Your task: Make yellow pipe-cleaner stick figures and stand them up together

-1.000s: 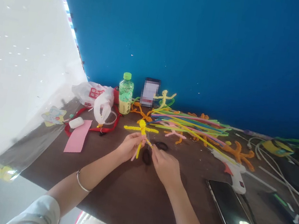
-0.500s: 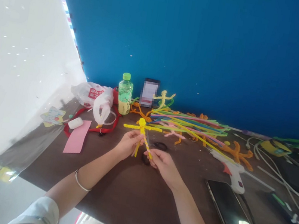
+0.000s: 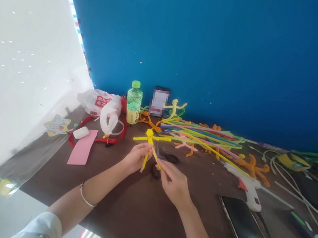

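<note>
Over the worktop (image 3: 133, 207), the right hand (image 3: 174, 182) pinches one leg of a yellow fuzzy-stem figure (image 3: 149, 134) near its end; the left hand (image 3: 138, 158) closes its fingers on the body. The step appears to be shaping that leg, which calls for a steady left grip. Beyond lie black-handled scissors (image 3: 171, 159), then coloured stems (image 3: 204, 135).

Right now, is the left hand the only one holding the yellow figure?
No, the right hand pinches one leg of the yellow figure while the left hand holds its middle.
</note>
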A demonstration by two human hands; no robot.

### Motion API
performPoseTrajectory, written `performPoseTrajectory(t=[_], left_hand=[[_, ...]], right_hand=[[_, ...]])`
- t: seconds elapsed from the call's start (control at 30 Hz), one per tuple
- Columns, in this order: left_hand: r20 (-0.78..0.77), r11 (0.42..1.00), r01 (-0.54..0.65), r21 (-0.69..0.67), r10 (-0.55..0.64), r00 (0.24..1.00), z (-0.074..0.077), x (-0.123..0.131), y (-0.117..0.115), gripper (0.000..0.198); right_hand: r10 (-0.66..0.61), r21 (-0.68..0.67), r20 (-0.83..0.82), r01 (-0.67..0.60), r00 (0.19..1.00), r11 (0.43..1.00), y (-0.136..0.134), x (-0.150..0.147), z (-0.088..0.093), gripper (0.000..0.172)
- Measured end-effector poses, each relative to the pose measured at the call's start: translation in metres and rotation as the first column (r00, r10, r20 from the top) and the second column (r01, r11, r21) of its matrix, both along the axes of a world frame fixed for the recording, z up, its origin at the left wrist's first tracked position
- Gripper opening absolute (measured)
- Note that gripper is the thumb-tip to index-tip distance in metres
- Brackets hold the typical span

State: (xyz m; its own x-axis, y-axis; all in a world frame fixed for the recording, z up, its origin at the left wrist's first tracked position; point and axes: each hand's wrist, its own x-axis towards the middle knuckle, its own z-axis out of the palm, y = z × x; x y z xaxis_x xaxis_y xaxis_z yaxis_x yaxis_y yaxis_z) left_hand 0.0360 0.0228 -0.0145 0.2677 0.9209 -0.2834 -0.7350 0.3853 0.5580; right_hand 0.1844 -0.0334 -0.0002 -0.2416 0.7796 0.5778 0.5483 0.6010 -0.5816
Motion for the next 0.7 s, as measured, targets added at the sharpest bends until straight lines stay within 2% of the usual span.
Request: performPoseTrajectory(t=[0.1,0.23,0.37,0.43,0.5,0.57,0.63,0.7], left_hand=[[0.002,1.0,-0.012,-0.007,0.012,1.0,0.001,0.0,0.0,0.016],[-0.023,0.999,-0.028,0.037,0.028,0.999,0.003,0.002,-0.001,0.017],[-0.105,0.989,-0.048,0.14,0.063,0.992,0.004,0.002,-0.002,0.02],[-0.185,0.98,-0.046,0.193,0.082,0.979,0.004,0.002,-0.002,0.021],[-0.256,0.973,-0.033,0.228,0.093,0.962,0.004,0.001,-0.001,0.022],[-0.286,0.967,-0.03,0.253,0.104,0.953,0.004,0.0,-0.001,0.023],[-0.278,0.962,-0.025,0.271,0.103,0.955,0.005,-0.001,0.0,0.023],[-0.258,0.961,-0.012,0.276,0.086,0.962,0.007,-0.001,-0.001,0.023]], right_hand=[[-0.03,0.072,0.082,0.025,0.996,0.997,0.0,0.001,-0.002,0.028],[-0.12,0.03,0.064,0.119,0.991,0.992,0.001,0.004,-0.005,0.027],[-0.244,-0.179,-0.01,0.238,0.97,0.955,0.002,0.004,-0.001,0.027],[-0.279,-0.347,-0.103,0.228,0.955,0.909,0.004,0.002,0.002,0.032],[-0.288,-0.541,-0.266,0.104,0.92,0.834,0.005,-0.001,0.004,0.037],[-0.317,-0.687,-0.466,-0.111,0.826,0.718,0.007,-0.004,0.006,0.038],[-0.348,-0.736,-0.62,-0.368,0.703,0.569,0.009,-0.005,0.008,0.037],[-0.35,-0.705,-0.707,-0.572,0.615,0.419,0.009,-0.004,0.009,0.033]])
